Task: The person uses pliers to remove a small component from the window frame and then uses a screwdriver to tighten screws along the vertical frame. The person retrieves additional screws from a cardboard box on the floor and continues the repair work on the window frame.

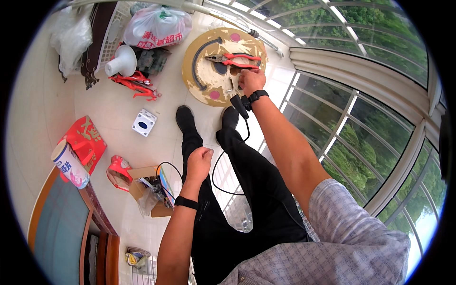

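My right hand (251, 81) is at the right edge of a round, worn stool top (194, 76), its fingers curled in just below the red handles of a pair of pliers (232, 60). Whatever those fingertips hold is too small or hidden to make out. The pliers lie flat, jaws pointing left. A small metal piece (230, 90) rests beside the hand. Over my legs, my left hand (198, 164) is closed in a pinch, and any thing in it cannot be made out. Each wrist wears a black strap, and a black cable runs between them.
A cardboard box (154, 209) of odds and ends stands left of my legs. Farther left are a red bag (88, 142) and a canister (70, 164). A small white-and-blue box (144, 122) sits on the floor. A plastic bag (156, 28) lies at the back; barred windows (351, 128) line the right.
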